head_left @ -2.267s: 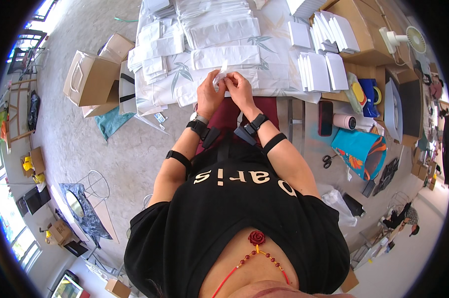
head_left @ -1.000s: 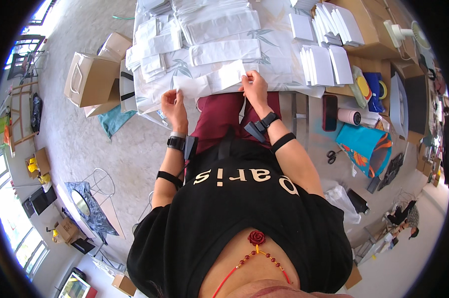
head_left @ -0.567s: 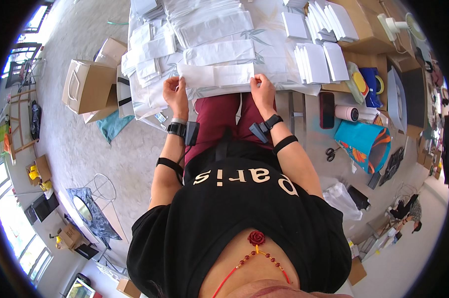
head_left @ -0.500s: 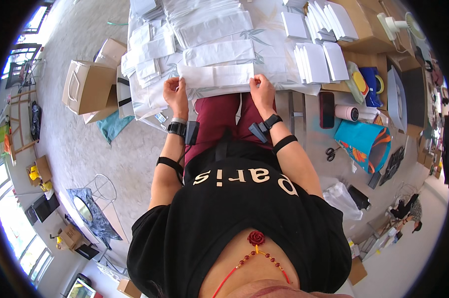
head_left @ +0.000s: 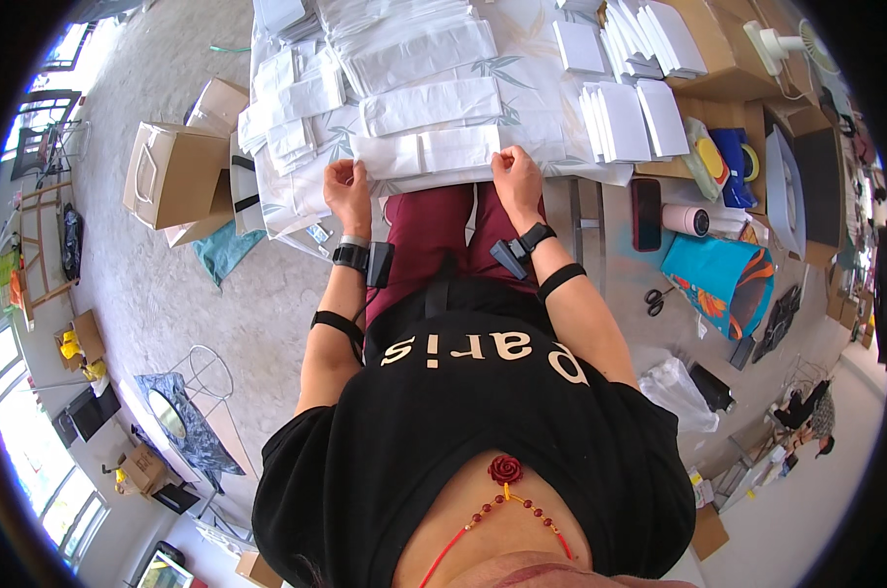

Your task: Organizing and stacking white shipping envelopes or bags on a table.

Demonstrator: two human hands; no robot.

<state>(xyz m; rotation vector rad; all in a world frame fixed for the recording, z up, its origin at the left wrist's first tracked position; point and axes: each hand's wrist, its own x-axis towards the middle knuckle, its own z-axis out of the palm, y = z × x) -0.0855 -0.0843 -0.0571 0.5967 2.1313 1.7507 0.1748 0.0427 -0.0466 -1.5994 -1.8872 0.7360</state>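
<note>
A long white strip (head_left: 458, 149), thin and flat like paper or film, lies across the near edge of the table between my hands. A crosswise line divides it left of its middle, and the left section looks smoother. My left hand (head_left: 346, 184) is closed in a pinch at the strip's left end. At the opposite end, my right hand (head_left: 518, 178) has its thumb and finger pinched on the corner. Just beyond lies another white strip (head_left: 431, 106), with a thick pile of similar strips (head_left: 419, 57) farther back.
White folded packets (head_left: 615, 122) stand in rows on the table's right. Smaller white bundles (head_left: 292, 103) lie on the left. A cardboard box (head_left: 184, 171) stands on the floor at left. Right of me are a phone (head_left: 646, 214), a pink cup (head_left: 686, 220) and scissors (head_left: 656, 300).
The crosswise line in the strip shows more sharply now, and its left section sits slightly lower. Both hands have barely moved and keep their pinch.
</note>
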